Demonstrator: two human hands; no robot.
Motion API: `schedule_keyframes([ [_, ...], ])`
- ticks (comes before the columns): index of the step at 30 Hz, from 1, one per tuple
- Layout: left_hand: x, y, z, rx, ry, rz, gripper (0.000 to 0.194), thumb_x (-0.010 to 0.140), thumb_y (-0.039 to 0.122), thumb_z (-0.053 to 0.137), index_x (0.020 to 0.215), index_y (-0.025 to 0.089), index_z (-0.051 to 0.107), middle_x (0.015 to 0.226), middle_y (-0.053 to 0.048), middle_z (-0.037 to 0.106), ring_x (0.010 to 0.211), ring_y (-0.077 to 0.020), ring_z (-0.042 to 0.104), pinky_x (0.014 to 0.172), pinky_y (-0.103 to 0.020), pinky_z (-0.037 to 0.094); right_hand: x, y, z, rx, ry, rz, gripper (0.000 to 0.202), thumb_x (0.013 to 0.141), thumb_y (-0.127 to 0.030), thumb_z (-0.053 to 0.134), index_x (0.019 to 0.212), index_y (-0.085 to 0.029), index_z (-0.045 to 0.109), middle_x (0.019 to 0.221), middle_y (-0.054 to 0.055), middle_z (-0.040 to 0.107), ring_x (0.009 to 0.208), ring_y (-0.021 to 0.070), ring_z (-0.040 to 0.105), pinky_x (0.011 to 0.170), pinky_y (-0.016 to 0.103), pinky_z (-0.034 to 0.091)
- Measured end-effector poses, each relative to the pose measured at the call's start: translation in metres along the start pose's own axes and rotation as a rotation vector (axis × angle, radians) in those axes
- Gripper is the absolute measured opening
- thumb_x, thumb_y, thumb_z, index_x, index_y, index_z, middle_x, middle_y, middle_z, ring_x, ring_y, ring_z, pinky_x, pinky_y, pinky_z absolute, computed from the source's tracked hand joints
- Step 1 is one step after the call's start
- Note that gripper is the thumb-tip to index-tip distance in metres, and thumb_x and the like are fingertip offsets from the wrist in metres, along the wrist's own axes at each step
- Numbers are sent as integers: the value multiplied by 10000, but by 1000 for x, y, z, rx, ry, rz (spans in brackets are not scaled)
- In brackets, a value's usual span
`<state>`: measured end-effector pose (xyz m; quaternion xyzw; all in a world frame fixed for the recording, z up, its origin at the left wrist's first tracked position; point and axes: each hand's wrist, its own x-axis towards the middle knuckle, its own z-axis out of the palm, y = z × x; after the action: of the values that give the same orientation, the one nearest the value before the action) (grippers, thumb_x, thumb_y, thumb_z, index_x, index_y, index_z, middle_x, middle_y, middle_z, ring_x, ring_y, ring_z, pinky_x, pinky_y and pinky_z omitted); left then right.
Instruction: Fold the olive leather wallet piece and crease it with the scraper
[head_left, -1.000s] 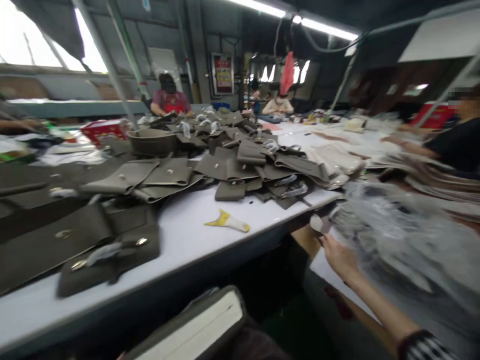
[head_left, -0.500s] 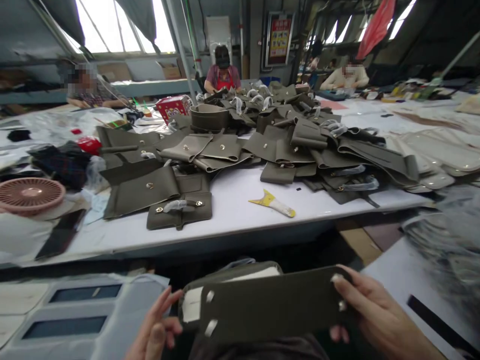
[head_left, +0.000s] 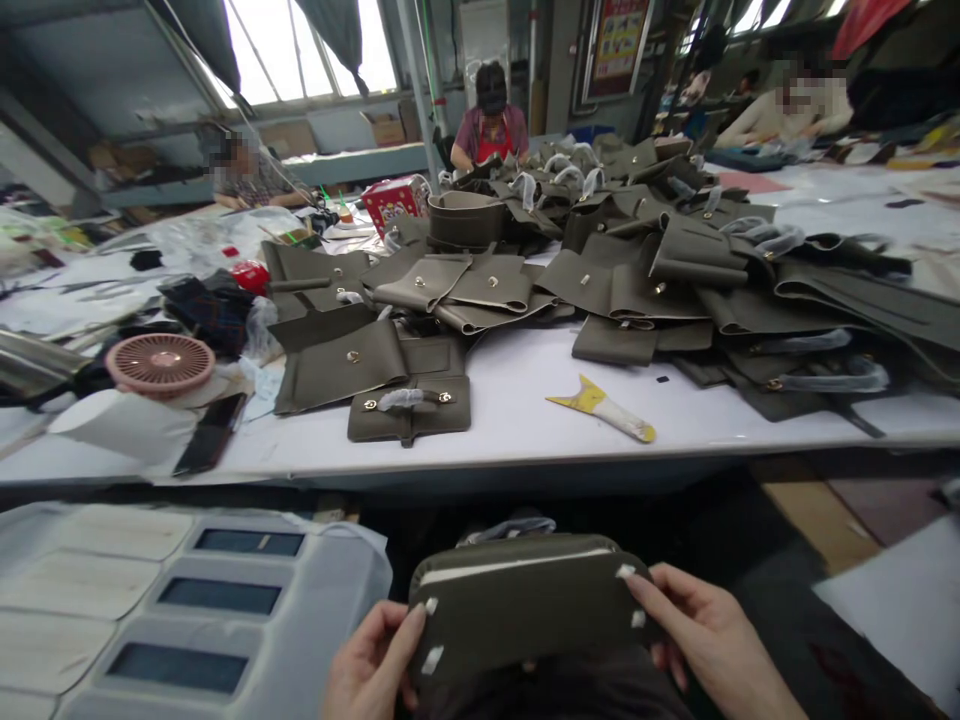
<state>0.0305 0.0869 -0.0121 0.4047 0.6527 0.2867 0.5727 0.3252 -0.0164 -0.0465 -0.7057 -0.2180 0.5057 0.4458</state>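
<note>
An olive-green leather panel [head_left: 525,610] with small white tabs near its ends lies over a rounded olive bag piece, whose pale edge shows behind the panel's top. My left hand [head_left: 382,655] pinches the panel's left end, thumb on top beside a white tab. At the right end, my right hand [head_left: 697,620] grips the panel with its thumb near the upper white tab and fingers curled beneath. The lower part of the panel runs into dark clothing at the bottom of the view.
Olive leather pieces [head_left: 487,285] are heaped on the white table [head_left: 510,400]. Near its front edge lie a yellow-white scraper [head_left: 604,408], a phone [head_left: 210,435] and a pink fan [head_left: 160,364]. Padded panels [head_left: 300,600] lie at lower left. Several people sit beyond.
My left hand has closed on the panel's left end, and the panel now covers the white patch there. The view has turned left, so the table's contents appear further right.
</note>
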Motion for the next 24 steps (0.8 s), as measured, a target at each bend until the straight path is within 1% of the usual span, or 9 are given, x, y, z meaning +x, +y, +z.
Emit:
schedule_keyframes([
  [3,9,2,-2,103,24,48,544,601,691,758,653,173,602,455,56,429,426,-80,353,414,-191,288,11,-1,3,-110,123,-85,518,730,-649,691,600,-174,530,477,-64,403,405,56,349,393,189,258],
  [4,12,1,-3,107,38,59,535,617,682,753,650,172,596,463,53,432,451,-86,369,433,-191,299,14,-1,5,-122,139,-101,517,730,-641,692,588,-175,518,481,-65,392,426,57,324,410,194,255],
  [6,18,-2,-3,83,49,67,528,619,663,762,632,169,578,511,32,489,516,-104,423,483,-196,343,18,-2,7,-138,152,-104,522,718,-641,694,573,-180,498,496,-58,403,455,64,298,426,208,247],
  [9,26,-8,-4,37,31,31,534,597,655,781,624,166,570,564,10,542,565,-124,467,516,-208,372,21,0,9,-154,158,-82,530,714,-651,684,567,-188,472,517,-50,424,463,73,304,432,221,237],
  [12,32,-13,-4,11,30,-7,536,589,652,791,632,165,571,564,15,532,537,-118,451,494,-214,358,24,4,9,-162,154,-58,532,717,-660,674,578,-192,462,527,-54,420,449,69,299,426,225,216],
  [16,38,-18,-6,-18,8,-7,525,617,629,789,643,157,561,558,20,525,538,-99,419,497,-203,329,28,9,8,-164,163,-50,526,728,-648,677,589,-195,449,525,-64,399,443,64,288,431,225,209],
  [18,39,-19,-7,-27,-8,-18,519,634,619,784,644,157,548,554,26,513,539,-91,396,501,-201,314,29,10,9,-139,162,-43,534,713,-651,689,585,-199,434,514,-73,372,434,60,269,422,223,190],
  [21,40,-19,-7,-32,-10,-37,527,626,625,785,636,161,535,551,34,489,540,-91,383,497,-202,297,26,8,10,-106,159,-7,551,677,-679,699,577,-206,434,480,-78,350,414,62,264,401,219,160],
  [24,40,-19,-7,-41,-12,-57,530,613,628,791,631,168,527,548,32,493,540,-94,398,486,-196,284,23,1,12,-106,170,49,544,662,-689,703,584,-215,449,437,-77,359,395,74,285,384,214,182],
])
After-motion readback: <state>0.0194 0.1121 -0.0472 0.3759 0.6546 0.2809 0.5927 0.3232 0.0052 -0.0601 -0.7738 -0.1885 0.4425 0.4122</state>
